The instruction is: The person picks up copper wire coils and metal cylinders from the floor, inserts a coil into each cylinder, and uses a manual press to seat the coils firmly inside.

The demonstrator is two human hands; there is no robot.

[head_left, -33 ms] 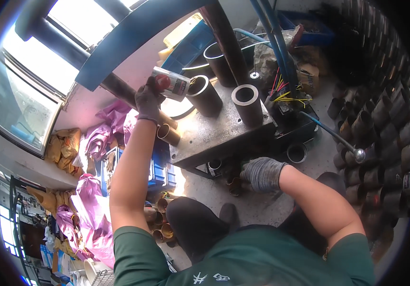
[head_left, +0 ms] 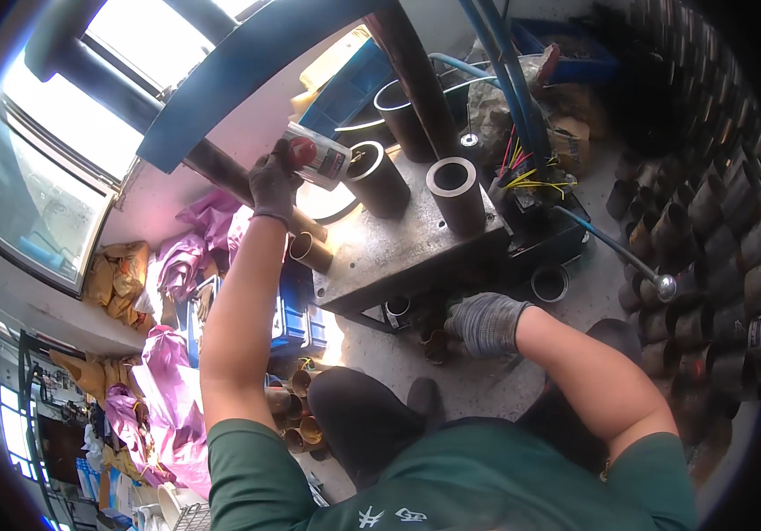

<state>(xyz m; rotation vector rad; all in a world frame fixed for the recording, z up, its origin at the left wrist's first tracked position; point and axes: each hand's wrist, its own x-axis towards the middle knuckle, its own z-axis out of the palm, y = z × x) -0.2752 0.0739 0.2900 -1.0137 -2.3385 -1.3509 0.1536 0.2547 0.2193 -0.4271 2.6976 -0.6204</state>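
Note:
My left hand, in a dark glove, is raised at the far left of a steel block table. Its fingers are wrapped round a pale can with a red round patch. The can is tilted, its far end close to the open top of a thick dark steel tube on the table. My right hand, in a grey knitted glove, is low by the table's front edge, beside a dark brownish tube. Its fingers are curled and partly hidden, so what they hold, if anything, does not show.
Two more thick tubes, one in front and one behind, stand on the table. A blue curved frame arches overhead. A lever with a ball knob juts out at right, near many stacked tubes. Pink sacks lie left.

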